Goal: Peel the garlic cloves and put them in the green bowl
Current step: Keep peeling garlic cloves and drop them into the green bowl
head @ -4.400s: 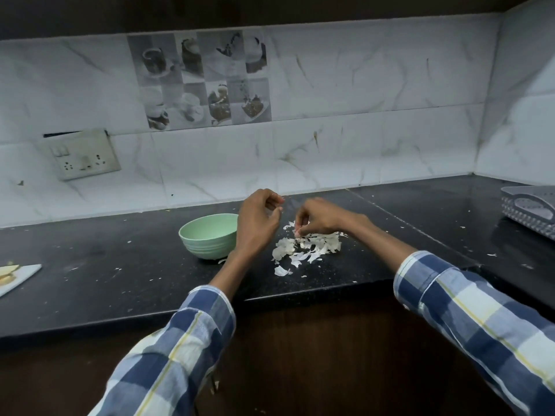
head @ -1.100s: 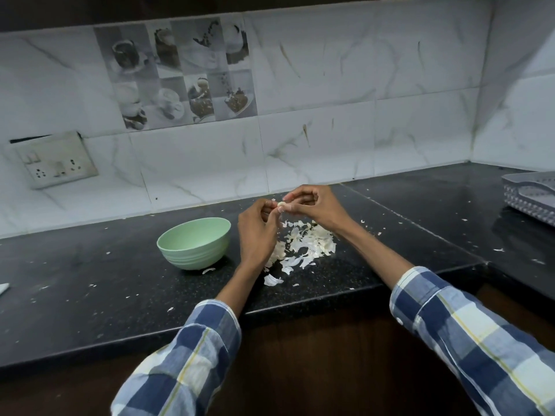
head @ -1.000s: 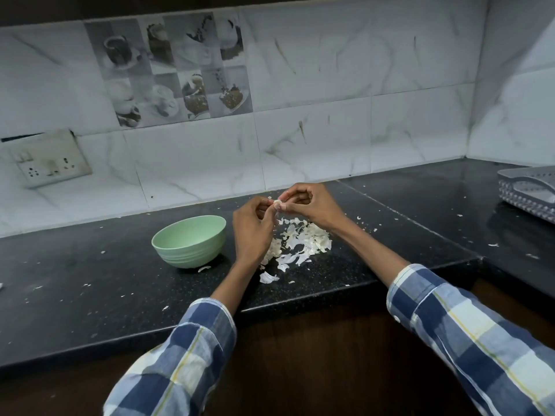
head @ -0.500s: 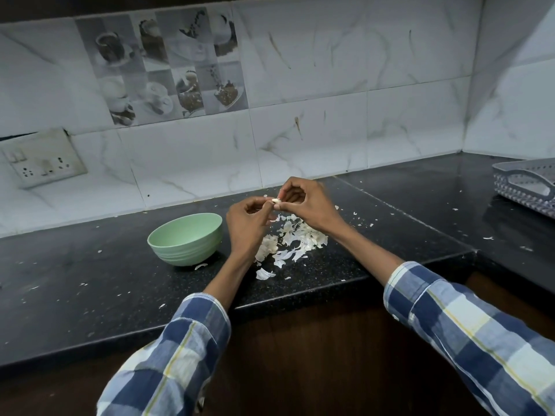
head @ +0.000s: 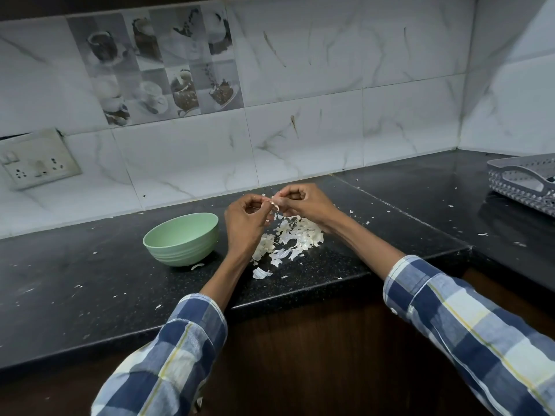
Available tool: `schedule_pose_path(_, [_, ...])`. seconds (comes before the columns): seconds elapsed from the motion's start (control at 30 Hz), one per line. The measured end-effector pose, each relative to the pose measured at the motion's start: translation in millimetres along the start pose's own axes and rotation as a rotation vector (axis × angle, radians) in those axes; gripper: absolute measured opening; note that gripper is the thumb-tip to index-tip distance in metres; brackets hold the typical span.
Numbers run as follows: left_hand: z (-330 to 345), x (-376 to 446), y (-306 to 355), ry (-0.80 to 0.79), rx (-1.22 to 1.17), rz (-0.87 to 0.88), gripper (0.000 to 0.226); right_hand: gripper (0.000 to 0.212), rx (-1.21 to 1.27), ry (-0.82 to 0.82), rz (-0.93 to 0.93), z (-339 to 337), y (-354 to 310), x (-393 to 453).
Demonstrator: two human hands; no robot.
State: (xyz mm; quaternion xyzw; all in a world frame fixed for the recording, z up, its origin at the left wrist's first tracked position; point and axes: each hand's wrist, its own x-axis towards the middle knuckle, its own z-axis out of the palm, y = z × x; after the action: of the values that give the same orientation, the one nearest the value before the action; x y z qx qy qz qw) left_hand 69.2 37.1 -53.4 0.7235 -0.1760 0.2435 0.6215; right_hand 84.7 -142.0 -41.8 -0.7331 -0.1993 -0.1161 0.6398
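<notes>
the black counter (head: 90,295) runs along the tiled wall, and the green bowl (head: 181,238) stands upright on it just left of the left hand (head: 244,223). the bowl's opening faces up; whether any cloves lie inside cannot be told from this angle. to the right of the bowl, under and in front of both hands, lies a heap of white peels (head: 288,238). a grey basket (head: 525,183) sits well apart at the far right.

both forearms reach in from the plaid sleeves and meet above the heap, raised off the counter. the right hand (head: 303,202) has its fingers curled, pinching the garlic clove (head: 274,202) at its tips; the left hand pinches the same clove from the other side, so the clove sits between the two sets of fingertips. a thin strip of skin hangs down from it. the clove's long axis is too small to tell.

the bowl lies left of the clove and nearer the left hand, so that hand looks better placed to carry the clove over once the skin is off.
</notes>
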Motion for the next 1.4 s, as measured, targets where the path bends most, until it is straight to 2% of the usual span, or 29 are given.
schedule_pose_path(0.2, [1.7, -0.8, 1.4, -0.032, 0.025, 0.003, 0.007, 0.017, 0.13, -0.016, 0.129, 0.2, 0.1, 4.4])
schedule_pose_path(0.4, [5.2, -3.4, 2.5, -0.069, 0.044, 0.012, 0.007, 0.02, 0.06, 0.113, 0.074, 0.6, 0.0, 5.2])
schedule_pose_path(0.67, [6.0, -4.2, 0.3, -0.096, 0.105, 0.042, 0.013, 0.023, 0.047, 0.089, -0.078, -0.8, -1.8, -1.0])
schedule_pose_path(0.8, [5.4, -3.0, -1.1, -0.089, 0.093, 0.025, 0.018, 0.018, 0.034, 0.113, -0.102, 0.2, -3.0, -2.1])
schedule_pose_path(1.03, [5.3, 0.9, -1.8, -0.208, 0.011, -0.072, 0.019, 0.023, -0.025, 0.11, -0.167, -1.4, -2.4, -1.2])
schedule_pose_path(1.23, [5.0, 0.2, -3.0, -0.129, 0.087, -0.004, 0.015, 0.025, 0.186, 0.032, -0.071, 0.3, -1.2, -1.1])
schedule_pose_path(1.4, [5.0, -0.4, -1.5, -0.11, 0.118, 0.054, 0.015, 0.033, 0.346, -0.018, 0.078, -0.5, -3.4, 0.3])
